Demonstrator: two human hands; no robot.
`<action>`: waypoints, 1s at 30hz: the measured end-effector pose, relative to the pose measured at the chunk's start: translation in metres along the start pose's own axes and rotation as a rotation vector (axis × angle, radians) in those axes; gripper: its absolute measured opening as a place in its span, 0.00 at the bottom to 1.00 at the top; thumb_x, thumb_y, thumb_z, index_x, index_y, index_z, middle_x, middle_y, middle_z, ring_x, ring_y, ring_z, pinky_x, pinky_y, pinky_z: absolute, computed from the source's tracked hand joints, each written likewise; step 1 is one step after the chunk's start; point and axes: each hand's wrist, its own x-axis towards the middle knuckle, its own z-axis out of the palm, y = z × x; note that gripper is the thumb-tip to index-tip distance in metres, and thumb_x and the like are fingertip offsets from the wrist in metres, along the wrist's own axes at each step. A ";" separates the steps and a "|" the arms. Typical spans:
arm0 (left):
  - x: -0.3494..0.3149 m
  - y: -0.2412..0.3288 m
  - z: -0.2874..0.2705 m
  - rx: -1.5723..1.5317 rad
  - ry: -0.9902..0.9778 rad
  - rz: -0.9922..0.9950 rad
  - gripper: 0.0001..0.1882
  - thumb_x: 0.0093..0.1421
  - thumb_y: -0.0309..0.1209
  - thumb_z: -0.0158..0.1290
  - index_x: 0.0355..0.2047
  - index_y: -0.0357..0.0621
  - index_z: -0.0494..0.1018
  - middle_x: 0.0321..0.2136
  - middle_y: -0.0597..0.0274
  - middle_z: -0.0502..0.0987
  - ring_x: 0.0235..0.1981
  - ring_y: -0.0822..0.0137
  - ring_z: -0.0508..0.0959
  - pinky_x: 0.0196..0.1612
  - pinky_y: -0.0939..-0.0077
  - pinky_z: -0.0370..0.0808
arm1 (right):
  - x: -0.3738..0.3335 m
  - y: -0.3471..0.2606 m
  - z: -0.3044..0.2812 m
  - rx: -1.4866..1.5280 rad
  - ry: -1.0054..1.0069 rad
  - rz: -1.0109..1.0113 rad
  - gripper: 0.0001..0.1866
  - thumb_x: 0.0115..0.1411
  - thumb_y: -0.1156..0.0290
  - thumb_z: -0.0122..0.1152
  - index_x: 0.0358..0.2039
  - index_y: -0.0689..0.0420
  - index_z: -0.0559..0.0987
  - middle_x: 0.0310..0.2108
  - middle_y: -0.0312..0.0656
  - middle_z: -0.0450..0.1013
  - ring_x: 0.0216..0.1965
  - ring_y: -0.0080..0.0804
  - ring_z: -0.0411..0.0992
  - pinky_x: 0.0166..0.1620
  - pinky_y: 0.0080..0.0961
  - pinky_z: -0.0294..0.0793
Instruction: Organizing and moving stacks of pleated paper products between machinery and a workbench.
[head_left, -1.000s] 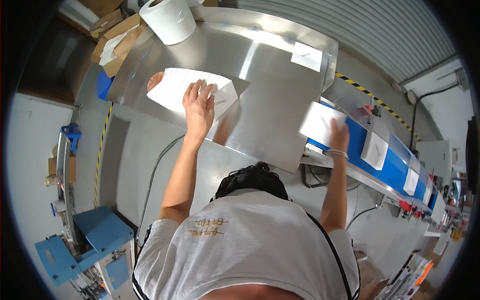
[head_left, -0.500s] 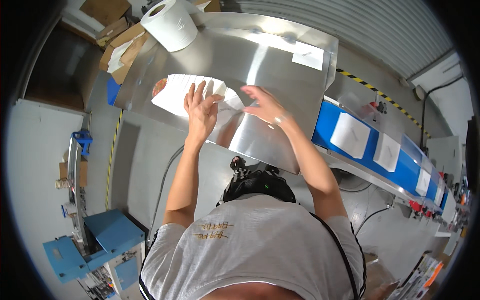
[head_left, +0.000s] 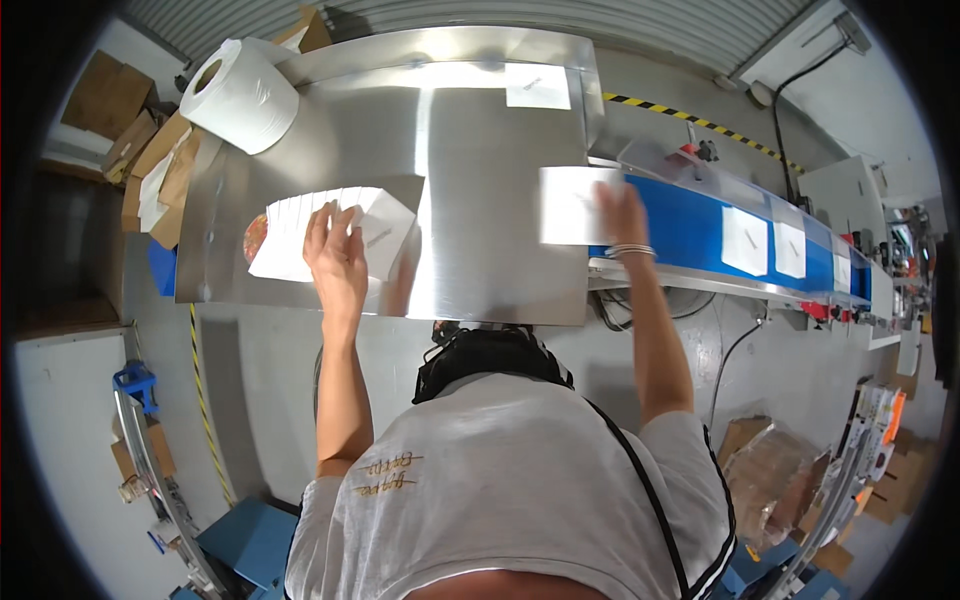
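A row of overlapping white flat paper sheets (head_left: 291, 228) fans out on the left part of the steel table. My left hand (head_left: 337, 250) lies on this row with its fingers spread, near the sheet at the right end. Farther right, my right hand (head_left: 624, 215), blurred by motion, grips the right edge of a single white sheet (head_left: 568, 205). That sheet sits across the gap between the table's right side and the blue conveyor belt (head_left: 680, 215). A round, red-patterned piece (head_left: 256, 240) shows at the left end of the row.
On the belt lie more white sheets (head_left: 745, 241). A big white roll (head_left: 245, 97) stands at the table's back left, beside opened cardboard boxes (head_left: 160, 180). One sheet (head_left: 538, 86) rests near the back right corner of the steel table (head_left: 500, 150).
My right hand has moved right from beside the row to the belt's near end and taken hold of a sheet there. My left hand stays on the row. The view has shifted to the right.
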 end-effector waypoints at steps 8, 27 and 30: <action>-0.004 0.002 0.002 -0.053 0.020 0.047 0.17 0.49 0.17 0.53 0.39 0.44 0.78 0.52 0.50 0.70 0.57 0.47 0.65 0.59 0.55 0.59 | 0.015 -0.004 -0.027 -0.573 0.196 -0.358 0.31 0.51 0.58 0.66 0.52 0.59 0.70 0.47 0.51 0.72 0.46 0.50 0.70 0.49 0.41 0.69; 0.009 -0.008 -0.006 -0.117 0.041 -0.060 0.17 0.50 0.17 0.54 0.41 0.40 0.76 0.50 0.47 0.70 0.56 0.48 0.65 0.58 0.56 0.59 | 0.017 0.064 0.031 0.564 -0.076 -0.006 0.11 0.64 0.63 0.53 0.33 0.59 0.75 0.35 0.39 0.75 0.34 0.23 0.71 0.37 0.23 0.71; 0.008 -0.018 -0.006 -0.125 0.038 -0.012 0.18 0.49 0.17 0.54 0.41 0.40 0.76 0.49 0.48 0.71 0.55 0.48 0.66 0.57 0.56 0.61 | 0.035 0.079 -0.045 -0.376 0.199 0.051 0.25 0.54 0.51 0.62 0.44 0.58 0.74 0.32 0.48 0.73 0.34 0.38 0.72 0.42 0.29 0.72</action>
